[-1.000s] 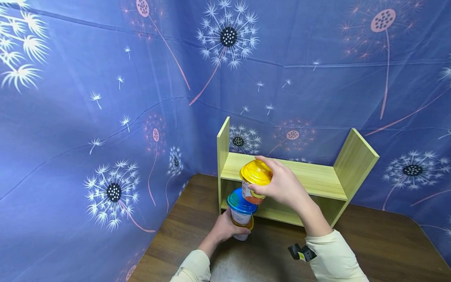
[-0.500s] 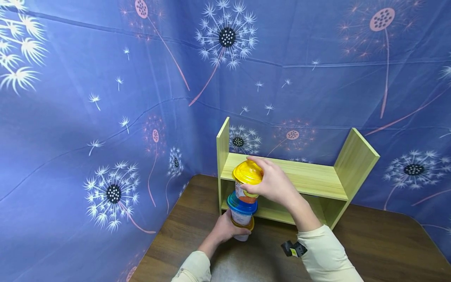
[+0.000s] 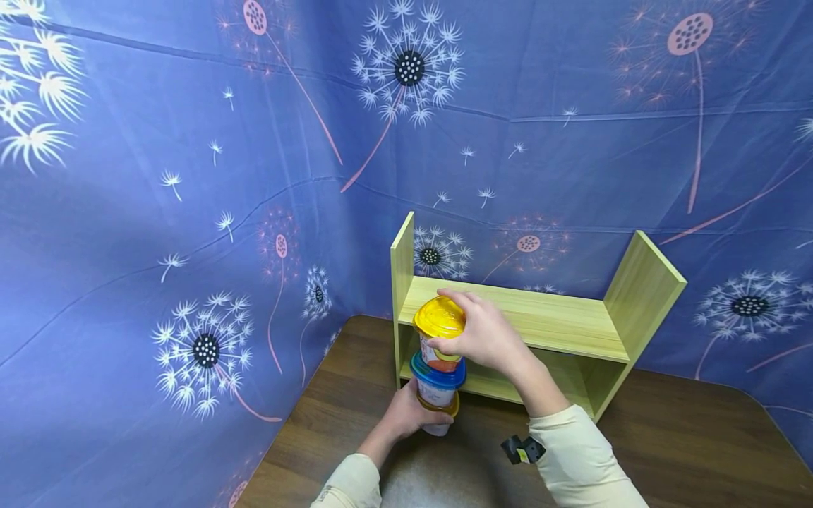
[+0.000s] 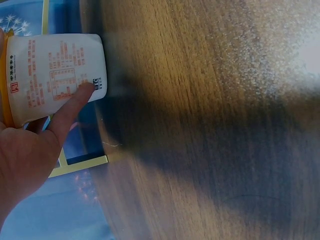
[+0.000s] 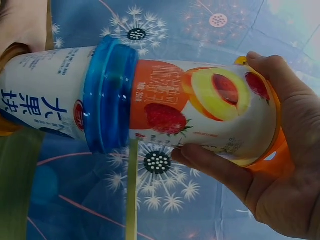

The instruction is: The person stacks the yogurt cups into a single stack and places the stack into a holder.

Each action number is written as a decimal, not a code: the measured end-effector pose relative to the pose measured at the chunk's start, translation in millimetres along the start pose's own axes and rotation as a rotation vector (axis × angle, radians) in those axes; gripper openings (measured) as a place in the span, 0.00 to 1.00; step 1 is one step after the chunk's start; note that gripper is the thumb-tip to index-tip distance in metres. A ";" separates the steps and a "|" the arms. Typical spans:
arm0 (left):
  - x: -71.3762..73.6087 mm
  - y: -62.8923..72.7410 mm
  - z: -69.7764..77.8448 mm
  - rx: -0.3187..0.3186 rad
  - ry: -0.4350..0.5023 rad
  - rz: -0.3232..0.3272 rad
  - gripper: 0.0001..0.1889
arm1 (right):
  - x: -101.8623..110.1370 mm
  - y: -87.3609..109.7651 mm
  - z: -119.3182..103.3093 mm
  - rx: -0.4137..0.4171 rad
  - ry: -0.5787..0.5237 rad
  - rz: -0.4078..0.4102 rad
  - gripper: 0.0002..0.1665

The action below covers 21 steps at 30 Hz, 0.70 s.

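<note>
Three lidded yogurt-style cups are stacked in one column in front of the shelf. My left hand (image 3: 403, 413) grips the lowest cup (image 4: 57, 75), white with orange print, around its amber lid; one finger lies along its side in the left wrist view. On top of that sits a white cup with a blue lid (image 3: 438, 374). The uppermost cup (image 5: 205, 100), printed with peach and strawberries, has a yellow lid (image 3: 440, 317). My right hand (image 3: 489, 331) holds it between thumb and fingers, its base right at the blue lid.
Behind the cups stands a pale wooden two-tier shelf (image 3: 527, 321) with raised side panels, on a dark brown wooden table (image 3: 686, 437). Blue dandelion-print cloth (image 3: 546, 162) hangs at the back and left. A black device (image 3: 522, 450) is strapped by the right sleeve.
My right hand has moved left and slightly down with the yellow-lidded cup, bringing it over and onto the blue lid. The left hand has stayed nearly still.
</note>
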<state>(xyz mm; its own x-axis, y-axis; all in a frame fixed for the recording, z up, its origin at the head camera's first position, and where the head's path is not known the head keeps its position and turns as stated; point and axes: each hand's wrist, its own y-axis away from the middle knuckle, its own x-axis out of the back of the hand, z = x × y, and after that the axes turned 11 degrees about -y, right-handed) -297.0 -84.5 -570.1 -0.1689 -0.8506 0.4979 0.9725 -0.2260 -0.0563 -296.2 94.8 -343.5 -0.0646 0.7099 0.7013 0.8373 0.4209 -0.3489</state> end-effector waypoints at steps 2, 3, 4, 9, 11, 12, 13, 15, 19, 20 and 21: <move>-0.4 0.0 0.2 0.001 0.007 -0.002 0.44 | -1.5 0.1 1.1 -0.008 0.002 -0.012 0.51; -0.6 -0.1 0.2 -0.001 0.012 -0.004 0.44 | -2.1 0.0 1.4 -0.013 -0.002 -0.018 0.52; -0.7 -0.2 0.2 -0.005 0.017 -0.004 0.45 | -2.3 0.0 1.8 -0.018 -0.007 -0.023 0.52; -1.0 -1.0 -0.3 -0.018 0.024 -0.001 0.45 | -2.3 -0.2 2.5 -0.033 -0.014 -0.047 0.53; -1.2 -1.1 -0.7 -0.018 0.022 0.002 0.45 | -2.5 -0.2 2.9 -0.037 -0.022 -0.056 0.54; -1.1 -1.1 -0.8 -0.017 0.021 0.004 0.45 | -2.7 -0.3 2.9 -0.039 -0.030 -0.059 0.55; -1.1 -1.0 -0.8 -0.016 0.017 0.006 0.45 | -3.1 -0.4 3.0 -0.039 -0.039 -0.060 0.56; -0.9 -0.7 -0.4 -0.009 0.009 0.010 0.45 | -3.8 -0.3 3.1 -0.040 -0.062 -0.059 0.56; -0.8 -0.2 0.6 -0.003 -0.014 0.014 0.45 | -5.3 0.9 4.0 -0.033 -0.080 -0.048 0.57; -0.8 -0.1 0.9 -0.003 -0.018 0.015 0.46 | -5.4 1.2 4.3 -0.032 -0.081 -0.047 0.56; -1.0 0.0 1.1 -0.005 -0.020 0.016 0.46 | -5.5 1.5 4.4 -0.031 -0.082 -0.044 0.56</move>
<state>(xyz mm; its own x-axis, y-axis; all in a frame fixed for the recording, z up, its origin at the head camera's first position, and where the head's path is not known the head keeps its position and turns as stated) -296.7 -83.2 -569.6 -0.1504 -0.8441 0.5146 0.9741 -0.2153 -0.0685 -296.9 94.0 -350.6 -0.1443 0.7354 0.6621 0.8490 0.4357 -0.2988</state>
